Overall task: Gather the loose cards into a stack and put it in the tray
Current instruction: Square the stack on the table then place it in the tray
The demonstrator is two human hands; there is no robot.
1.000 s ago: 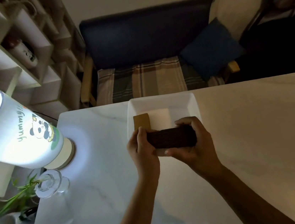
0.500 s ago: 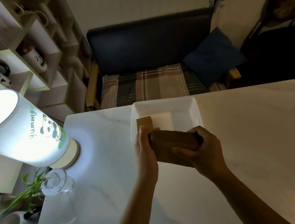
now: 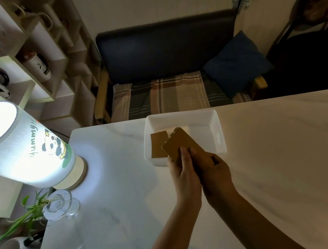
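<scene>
A stack of brown cards (image 3: 179, 141) is tilted over the near left part of the white tray (image 3: 217, 130), its far end above the tray floor. My left hand (image 3: 182, 171) grips the stack's near left side with fingers on top. My right hand (image 3: 214, 170) holds the near right end from below. A single brown card (image 3: 158, 143) lies flat inside the tray at its left side, partly covered by the stack.
A lit lamp with a panda print (image 3: 17, 146) stands at the table's left edge, with a glass vase (image 3: 58, 203) and plant beside it. The white marble table (image 3: 277, 162) stretches right. A bench with a blue cushion (image 3: 236, 63) sits beyond the far edge.
The stack has turned from edge-on to face-up and moved forward over the tray. Both hands went with it, and the view shifted slightly.
</scene>
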